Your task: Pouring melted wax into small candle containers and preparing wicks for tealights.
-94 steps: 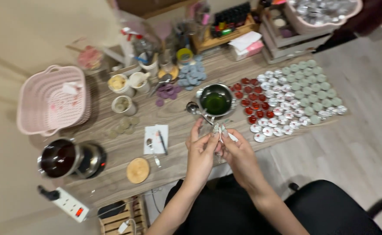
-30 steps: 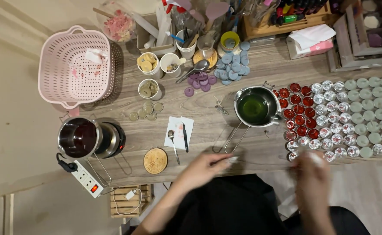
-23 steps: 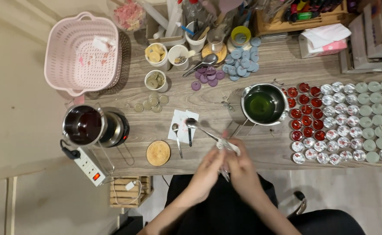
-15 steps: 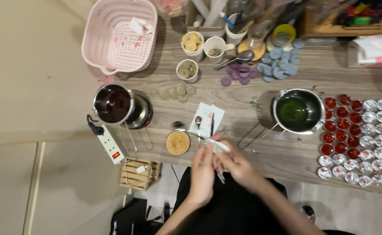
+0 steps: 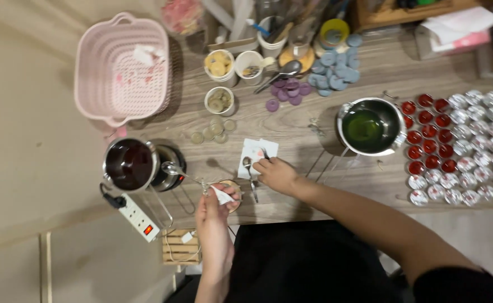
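The left hand [image 5: 215, 210] grips a long metal spoon [image 5: 187, 173] reaching left toward the dark pot [image 5: 130, 164] on the wooden table [image 5: 291, 126], while the right hand [image 5: 276, 174] pinches a thin dark tool [image 5: 264, 154] on the white paper [image 5: 257, 152], left of the green-filled pot [image 5: 368, 125].
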